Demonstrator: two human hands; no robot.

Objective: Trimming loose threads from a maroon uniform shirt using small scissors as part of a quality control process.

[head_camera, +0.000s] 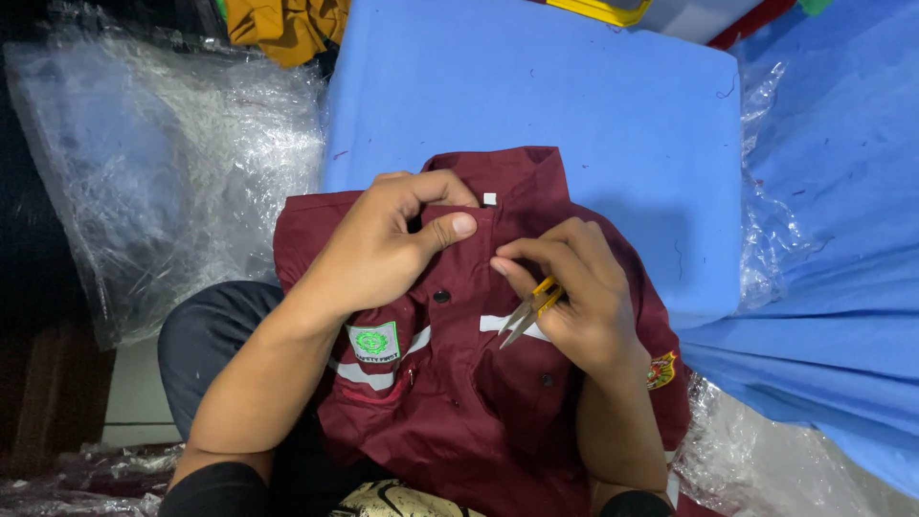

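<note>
At frame centre, the left hand [383,244] pinches the maroon shirt [459,383] collar; the right hand [574,287] grasps yellow thread snips [532,310], whose blades could nick the cloth.

Maroon work shirt [459,402] draped over lap, collar end away from the wearer, on edge of blue fabric stack [574,105]. Left hand [383,249] pinches the collar/placket area, thumb on top. Right hand [574,297] touches the placket beside it, yellow-handled thread snips [531,311] tucked in palm, blades pointing down-left. Crinkled clear plastic sheeting [172,163] at left.
</note>
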